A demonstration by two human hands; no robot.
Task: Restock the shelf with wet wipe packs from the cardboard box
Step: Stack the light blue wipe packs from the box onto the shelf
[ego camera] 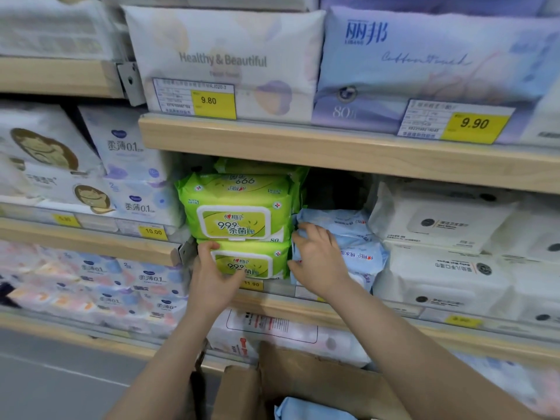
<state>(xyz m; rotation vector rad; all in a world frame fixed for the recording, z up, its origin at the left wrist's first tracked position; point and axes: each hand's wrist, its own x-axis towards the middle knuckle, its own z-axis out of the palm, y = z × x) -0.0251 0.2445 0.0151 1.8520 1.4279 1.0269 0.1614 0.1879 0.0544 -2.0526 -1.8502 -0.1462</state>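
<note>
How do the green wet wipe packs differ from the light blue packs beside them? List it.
The green wet wipe packs sit neatly stacked, labels facing out; the light blue wet wipe packs lie crumpled and lower. The left hand grips a green pack; the right hand rests on blue ones. Both share the same shelf.

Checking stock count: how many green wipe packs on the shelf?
3 visible: bottom green pack under the left hand, second pack stacked on it, third pack partly visible behind. More may be hidden.
</note>
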